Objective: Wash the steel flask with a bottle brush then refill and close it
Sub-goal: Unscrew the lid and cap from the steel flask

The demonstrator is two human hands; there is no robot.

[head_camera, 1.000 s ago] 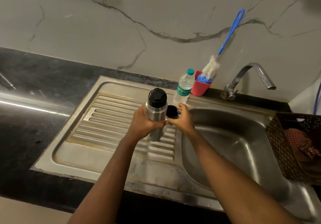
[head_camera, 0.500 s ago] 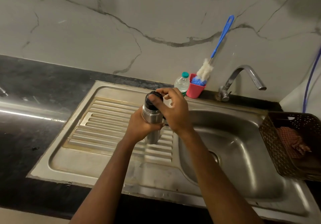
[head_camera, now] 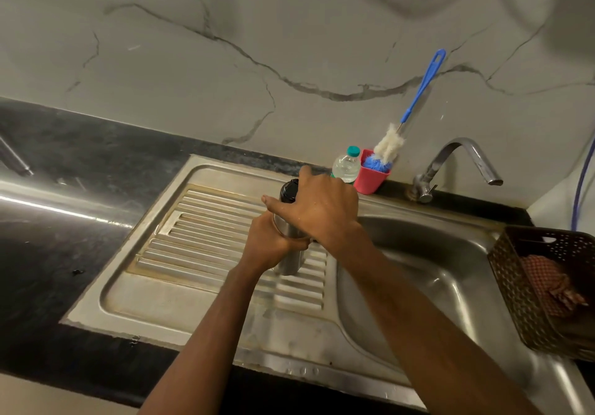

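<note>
The steel flask stands upright on the ribbed drainboard of the sink. My left hand grips its body from the left. My right hand covers the flask's top, fingers curled round the black lid, of which only a dark edge shows. A bottle brush with a blue handle and white bristles stands in a red cup against the wall. Beside the cup stands a small water bottle with a green cap.
The sink basin lies to the right of the flask, under a steel tap. A brown perforated basket with a reddish cloth sits on the sink's right rim. Black countertop stretches to the left.
My right hand rose from beside the flask's base to its top and now closes over the lid. The left hand kept its hold on the flask body.
</note>
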